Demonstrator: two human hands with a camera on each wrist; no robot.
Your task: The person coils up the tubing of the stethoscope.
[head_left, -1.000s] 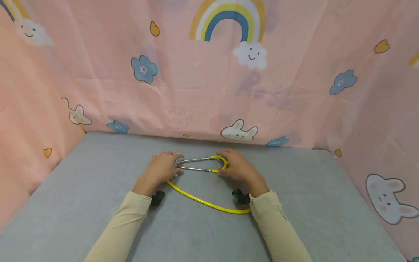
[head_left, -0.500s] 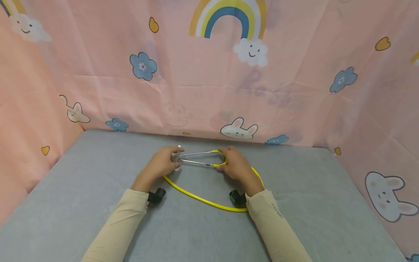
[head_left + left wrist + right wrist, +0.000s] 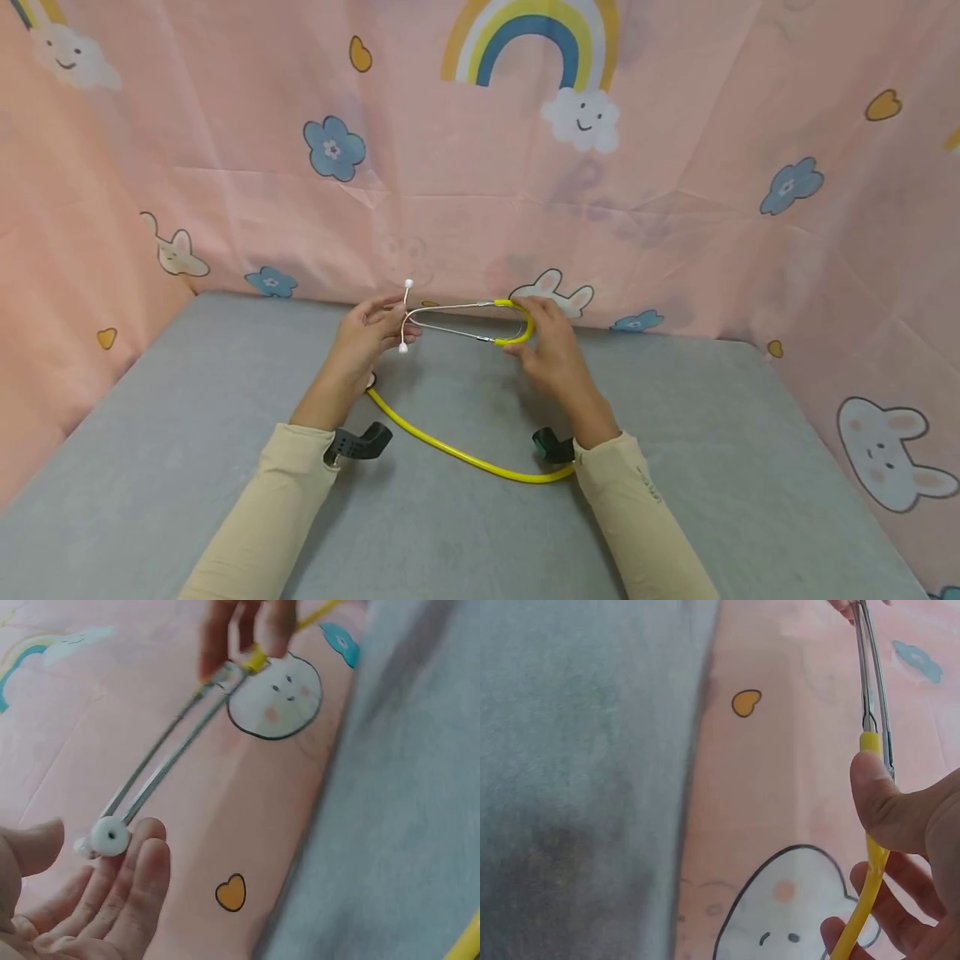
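A stethoscope with yellow tubing [image 3: 465, 457] and thin metal ear tubes [image 3: 450, 330] is held up above the table between both hands. My right hand [image 3: 555, 350] pinches the yellow fork where it meets the metal; the right wrist view shows the thumb on the yellow sleeve [image 3: 868, 742]. At the other end, my left hand [image 3: 360, 337] lies beside the white eartips [image 3: 110, 835], its fingers extended behind them and the thumb apart. The chest piece [image 3: 371, 381] shows partly behind the left wrist. Some tubing is hidden by the right forearm.
A grey cloth-covered table [image 3: 450, 542] lies beneath the hands. Pink patterned curtain [image 3: 465, 217] closes in the back and both sides. Black camera mounts [image 3: 362, 442] sit on both wrists, the right one near the low-hanging tubing.
Both hands have raised the ear-tube end of the stethoscope off the table. The left fingers have loosened from the eartips, which now show clearly. The lower tubing loop has stayed nearly in place.
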